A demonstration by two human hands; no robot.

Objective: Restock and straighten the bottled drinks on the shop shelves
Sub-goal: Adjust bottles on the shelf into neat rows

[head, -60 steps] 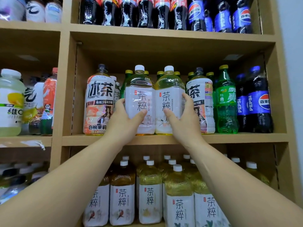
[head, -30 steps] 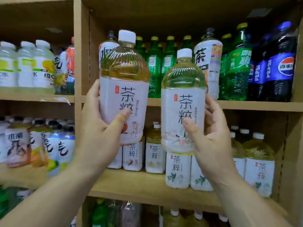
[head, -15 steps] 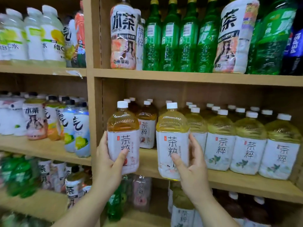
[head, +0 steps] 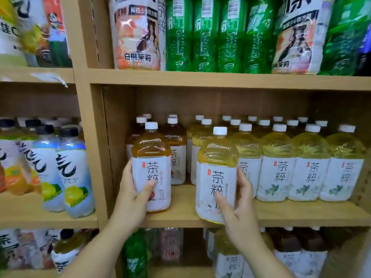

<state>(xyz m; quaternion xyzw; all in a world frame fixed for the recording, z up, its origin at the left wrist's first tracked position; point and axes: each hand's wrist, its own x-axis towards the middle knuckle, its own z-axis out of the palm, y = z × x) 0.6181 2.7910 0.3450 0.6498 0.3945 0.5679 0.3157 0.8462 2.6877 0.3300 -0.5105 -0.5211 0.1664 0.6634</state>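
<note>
Both tea bottles stand upright, caps up. The amber bottle sits at the left end of the middle shelf, with the left hand wrapped round its label from the left. The yellow bottle is at the shelf's front edge, clasped low by the right hand, thumb across the label.

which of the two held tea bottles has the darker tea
The white-capped plastic bottle of amber tea in the left hand; the right hand holds a pale yellow tea bottle.
</note>
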